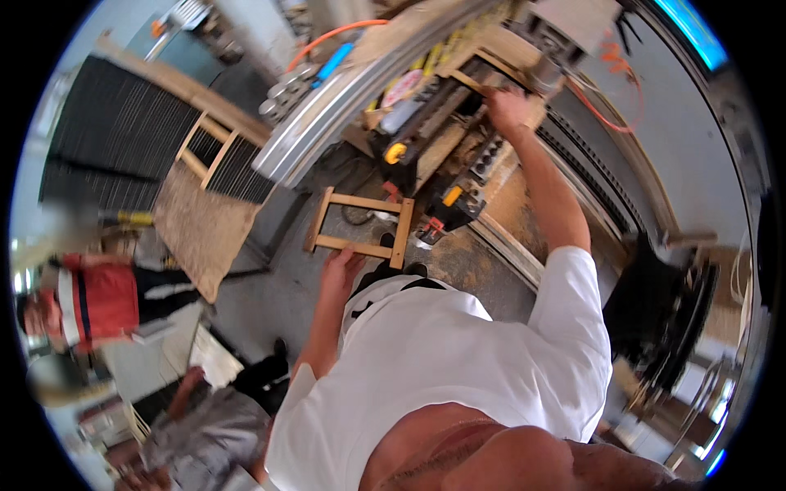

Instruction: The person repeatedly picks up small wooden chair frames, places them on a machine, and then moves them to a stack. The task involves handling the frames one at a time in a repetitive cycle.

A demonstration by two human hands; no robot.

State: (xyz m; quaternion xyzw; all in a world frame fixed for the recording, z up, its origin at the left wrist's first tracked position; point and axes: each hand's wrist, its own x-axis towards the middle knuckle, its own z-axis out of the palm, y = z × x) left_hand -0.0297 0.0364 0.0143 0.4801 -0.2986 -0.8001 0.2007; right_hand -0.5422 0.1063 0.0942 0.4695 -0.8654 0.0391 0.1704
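My left hand [339,270] grips the near rail of a small rectangular wooden frame [364,202], holding it out in front of my body. The frame has light rails and is open in the middle. My right arm stretches forward to a woodworking machine [442,155], which has dark metal rails with yellow and red parts. There my right hand [509,112] is closed at the edge of a second wooden frame [463,79] lying on the machine's far end. Its fingertips are partly hidden.
A third wooden frame [205,149] rests on a brown board [201,217] at the left, by a dark ribbed stack [106,123]. A long metal beam [327,102] borders the machine. An orange hose [602,114] hangs at right. Two people [102,299] are at lower left.
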